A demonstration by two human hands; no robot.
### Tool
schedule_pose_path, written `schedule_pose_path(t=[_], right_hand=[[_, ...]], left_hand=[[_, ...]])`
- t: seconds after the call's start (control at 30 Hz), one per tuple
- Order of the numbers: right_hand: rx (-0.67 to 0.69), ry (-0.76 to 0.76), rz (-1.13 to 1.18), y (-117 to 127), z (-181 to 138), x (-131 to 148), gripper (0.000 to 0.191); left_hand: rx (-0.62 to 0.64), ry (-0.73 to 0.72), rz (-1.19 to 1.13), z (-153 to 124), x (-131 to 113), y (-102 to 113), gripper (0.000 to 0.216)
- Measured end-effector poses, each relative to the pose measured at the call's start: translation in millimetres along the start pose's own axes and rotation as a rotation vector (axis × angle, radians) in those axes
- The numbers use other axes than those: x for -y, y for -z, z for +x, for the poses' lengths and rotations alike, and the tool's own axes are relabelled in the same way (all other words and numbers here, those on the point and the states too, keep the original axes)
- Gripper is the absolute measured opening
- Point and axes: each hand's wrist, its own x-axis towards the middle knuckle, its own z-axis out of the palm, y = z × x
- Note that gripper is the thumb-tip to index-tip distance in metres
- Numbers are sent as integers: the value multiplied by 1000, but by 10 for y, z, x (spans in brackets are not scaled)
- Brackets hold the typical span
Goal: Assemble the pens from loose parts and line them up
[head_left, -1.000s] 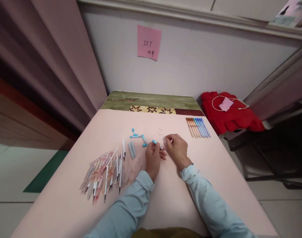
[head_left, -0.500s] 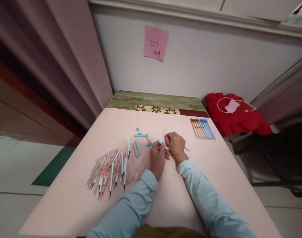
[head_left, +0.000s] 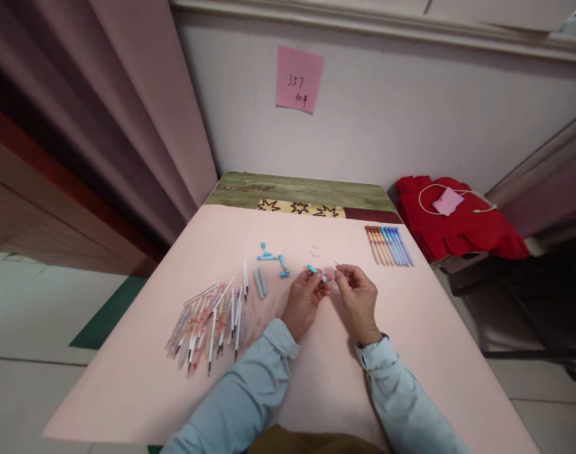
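Blue pen barrel [head_left: 313,269] sits pinched in the left hand [head_left: 303,300] over the pink tabletop [head_left: 430,315], while the right hand [head_left: 360,297], just beside, fingers curled, grips what appears to be a slim white piece [head_left: 336,261].

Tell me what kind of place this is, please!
It looks like a little indoor work corner, maybe in a home or workshop: pen parts lie on a table, a curtain hangs beside it, and a pink note is on the wall.

Single head-worn camera, sited above the table's near side, faces forward and down across the tabletop [head_left: 425,353] toward the wall [head_left: 387,120].
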Motion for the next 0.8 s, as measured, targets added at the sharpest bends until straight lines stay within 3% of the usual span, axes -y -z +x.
schedule_pose_path(t=[0.4,0.67,0.8], right_hand=[[61,-71,213,52,4,166,22],[98,185,20,78,-29,258,13],[116,259,-45,60,-44,261,11]], left_hand=[[25,53,-93,4,-31,30,17],[-151,126,-288,31,-115,22,3],[-141,128,-275,31,-119,-1,4]])
